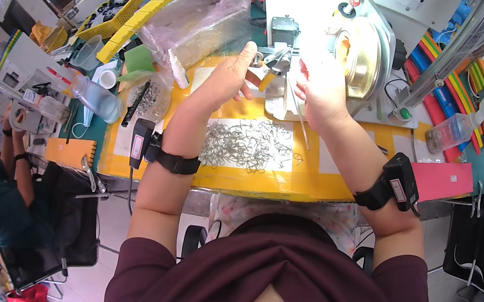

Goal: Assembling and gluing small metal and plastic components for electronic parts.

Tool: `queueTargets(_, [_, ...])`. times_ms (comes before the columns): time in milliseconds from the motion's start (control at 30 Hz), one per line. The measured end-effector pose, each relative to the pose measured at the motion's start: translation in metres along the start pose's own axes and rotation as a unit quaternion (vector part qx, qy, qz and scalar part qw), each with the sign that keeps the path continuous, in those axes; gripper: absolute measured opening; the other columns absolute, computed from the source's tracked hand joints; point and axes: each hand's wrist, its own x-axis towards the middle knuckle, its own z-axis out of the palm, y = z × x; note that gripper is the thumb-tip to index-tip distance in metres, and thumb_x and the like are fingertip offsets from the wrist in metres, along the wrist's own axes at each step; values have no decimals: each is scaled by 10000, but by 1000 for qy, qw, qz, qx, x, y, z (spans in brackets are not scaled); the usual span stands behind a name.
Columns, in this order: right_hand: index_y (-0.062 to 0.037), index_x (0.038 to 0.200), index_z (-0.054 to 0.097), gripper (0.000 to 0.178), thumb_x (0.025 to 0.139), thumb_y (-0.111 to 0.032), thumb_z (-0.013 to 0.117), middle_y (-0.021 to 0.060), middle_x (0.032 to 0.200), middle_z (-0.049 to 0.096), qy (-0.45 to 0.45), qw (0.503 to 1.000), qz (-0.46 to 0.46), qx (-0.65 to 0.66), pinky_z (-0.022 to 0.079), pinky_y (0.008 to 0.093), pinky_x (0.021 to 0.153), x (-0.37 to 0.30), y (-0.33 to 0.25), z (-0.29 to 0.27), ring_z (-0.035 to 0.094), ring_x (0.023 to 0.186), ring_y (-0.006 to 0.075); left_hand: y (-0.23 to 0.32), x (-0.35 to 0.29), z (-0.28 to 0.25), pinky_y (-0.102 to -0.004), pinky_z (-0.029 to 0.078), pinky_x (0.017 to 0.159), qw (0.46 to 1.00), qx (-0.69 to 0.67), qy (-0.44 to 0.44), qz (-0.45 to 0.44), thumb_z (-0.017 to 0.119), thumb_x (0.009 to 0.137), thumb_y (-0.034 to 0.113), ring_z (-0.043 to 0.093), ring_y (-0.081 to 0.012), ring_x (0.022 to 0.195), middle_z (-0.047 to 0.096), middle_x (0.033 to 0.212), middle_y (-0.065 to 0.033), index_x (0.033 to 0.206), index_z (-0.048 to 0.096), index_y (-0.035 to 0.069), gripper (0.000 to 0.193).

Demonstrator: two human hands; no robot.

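My left hand [231, 80] is raised at the near side of a white bench machine [310, 12]. Its thumb points up, apart from the fingers, and nothing shows in its grasp. My right hand [323, 93] is by the machine's metal head [279, 60], fingers curled inward; glare washes it out, and whatever its fingertips hold is hidden. Between the hands, the machine has an orange-brown part [264, 81] and a thin rod [303, 120] slanting toward me. Below them, a tangled heap of small bent metal pieces [247, 144] lies on white paper. A brass-coloured reel [363, 59] stands right of my right hand.
To the left are a clear jar [97, 100], a bag of small metal pieces [147, 97], a white bottle [177, 70] and a large plastic bag [194, 18]. A plastic bottle [451, 133] and red card [442, 180] lie right. Another person [6, 201] sits at left.
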Motion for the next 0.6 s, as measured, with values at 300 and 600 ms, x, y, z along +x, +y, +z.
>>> queueTargets(300, [-102,756,448,117,853,-119,510,-25,634,390,-121,954,-242,-129,262,197,395,34,29,-27,318,456,45,-4,5,-3,-361,448,631,943,237,197,128,352,784,700,582,-268,687,577,847,-191,1128,426,-11,794])
queueTargets(600, [-76,801,459,67,868,-67,462,2,704,419,-37,991,33,121,278,202,418,16,5,-6,379,528,72,35,14,27,-275,432,678,852,169,260,422,702,678,118,562,-187,752,582,792,-85,730,610,23,142])
